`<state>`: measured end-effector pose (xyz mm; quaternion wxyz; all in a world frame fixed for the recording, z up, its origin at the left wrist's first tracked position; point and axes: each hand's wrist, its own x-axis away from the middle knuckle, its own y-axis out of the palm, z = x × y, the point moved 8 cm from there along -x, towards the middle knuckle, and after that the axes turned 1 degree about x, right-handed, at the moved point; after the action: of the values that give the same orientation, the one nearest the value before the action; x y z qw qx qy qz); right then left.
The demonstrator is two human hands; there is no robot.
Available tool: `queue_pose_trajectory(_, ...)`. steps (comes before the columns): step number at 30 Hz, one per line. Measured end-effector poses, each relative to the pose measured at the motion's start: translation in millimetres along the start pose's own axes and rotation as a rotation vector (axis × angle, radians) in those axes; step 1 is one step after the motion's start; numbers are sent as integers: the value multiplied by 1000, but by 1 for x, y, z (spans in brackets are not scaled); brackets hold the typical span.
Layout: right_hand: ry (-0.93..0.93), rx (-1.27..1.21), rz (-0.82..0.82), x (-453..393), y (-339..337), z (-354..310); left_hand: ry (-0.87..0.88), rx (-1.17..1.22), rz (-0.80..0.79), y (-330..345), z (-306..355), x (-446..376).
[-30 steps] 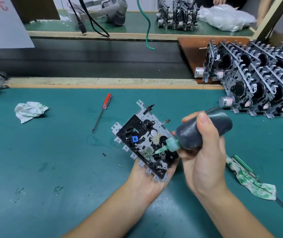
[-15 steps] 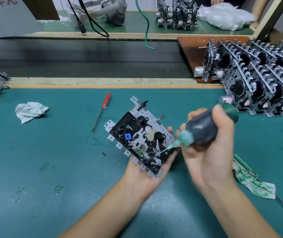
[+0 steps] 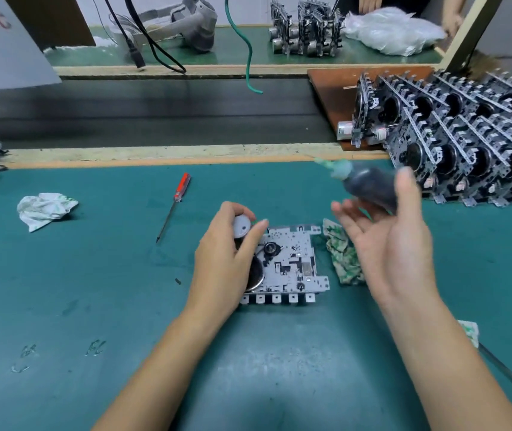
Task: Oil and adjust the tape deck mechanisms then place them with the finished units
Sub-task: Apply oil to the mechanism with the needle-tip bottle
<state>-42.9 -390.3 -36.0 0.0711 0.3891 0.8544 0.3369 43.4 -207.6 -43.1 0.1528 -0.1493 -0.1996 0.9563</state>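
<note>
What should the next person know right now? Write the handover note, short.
Left hand grips the tape deck mechanism by its motor end, metal plate up, over the green mat.
Right hand holds the oil bottle, lifted clear, nozzle pointing away.
Finished units stand stacked at the right rear.
Red screwdriver lies untouched on the mat.
Done: cannot tell whether oiling is finished.
Left: adjust, then place it with the stack.

My bench (image 3: 99,306) is covered in a teal mat, scuffed and marked in places; a pale wooden strip (image 3: 161,155) edges its far side; beyond that runs a dark belt (image 3: 155,116) — flat and level across my view; past it stands a second green-topped bench (image 3: 236,51) with its own wooden lip; a white wall (image 3: 99,7) rises behind it, with a brown panel (image 3: 52,20) at left — the light is even.
</note>
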Motion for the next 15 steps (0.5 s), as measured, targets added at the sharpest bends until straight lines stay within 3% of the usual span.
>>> queue_pose_trajectory(6,-158,651,-165,-4,11,16,-20,-66,-29,-1,-1,0)
queue_pose_trajectory(11,-376,921,-283,-4,23,18,-118,118,-402,6,-10,-5)
queue_pose_trajectory(15,-375,1241,-333,-10,20,34,-99,193,-433,8,-11,-5)
